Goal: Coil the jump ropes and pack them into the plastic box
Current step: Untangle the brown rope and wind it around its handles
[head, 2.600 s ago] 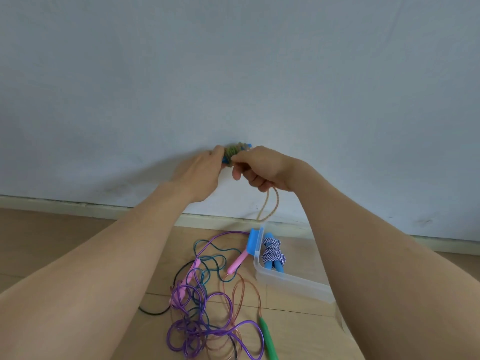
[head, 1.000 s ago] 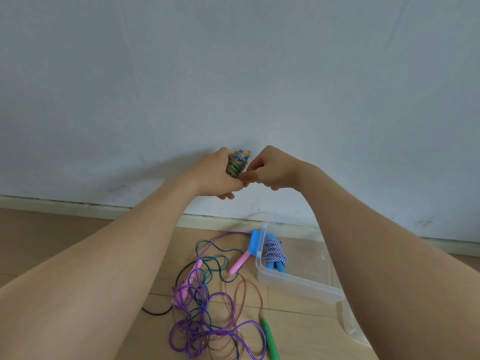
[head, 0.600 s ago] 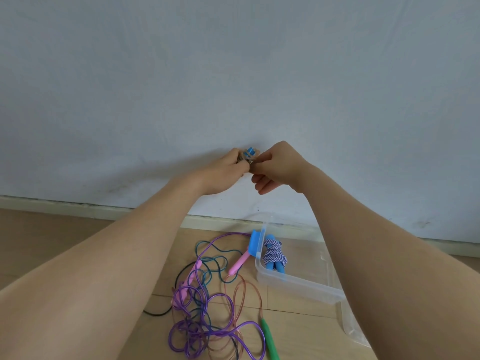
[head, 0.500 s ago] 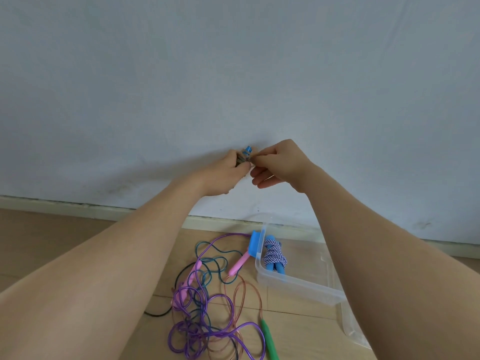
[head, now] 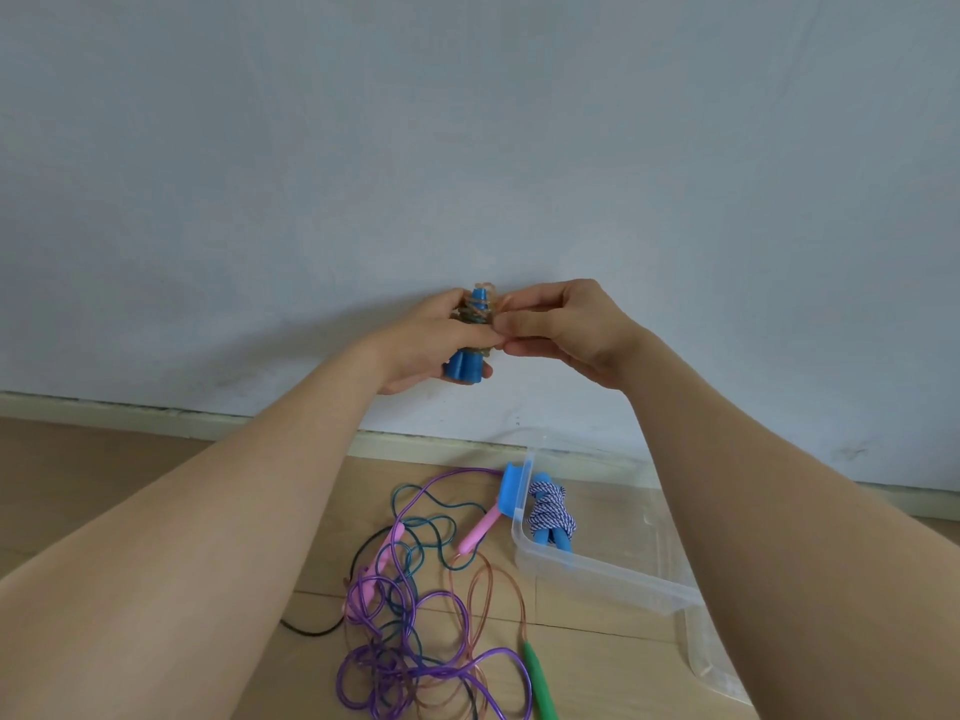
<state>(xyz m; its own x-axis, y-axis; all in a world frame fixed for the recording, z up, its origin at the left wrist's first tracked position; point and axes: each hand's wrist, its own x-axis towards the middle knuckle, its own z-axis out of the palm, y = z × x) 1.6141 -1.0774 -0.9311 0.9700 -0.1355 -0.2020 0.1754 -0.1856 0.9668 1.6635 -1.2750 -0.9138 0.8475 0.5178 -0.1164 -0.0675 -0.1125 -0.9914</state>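
I hold a coiled jump rope (head: 470,350) with blue handles upright in front of the wall; its tan cord is wound round the handles. My left hand (head: 426,345) grips the bundle. My right hand (head: 566,330) pinches the cord's end at the bundle's right side. Below, a clear plastic box (head: 597,574) stands on the floor with a blue-and-white rope bundle (head: 550,517) inside. Left of the box lies a tangle of loose ropes (head: 415,615), purple, teal and brownish, with pink handles and a green handle (head: 537,678).
A grey wall and pale baseboard (head: 156,413) run across the back. The floor is light wood. A clear lid (head: 711,657) lies by the box under my right forearm. A blue latch (head: 511,485) sticks up at the box's left end.
The trailing loop of cord below my right hand has been wound onto the handles. The bundle now stands upright, its blue handle ends showing below my left hand.
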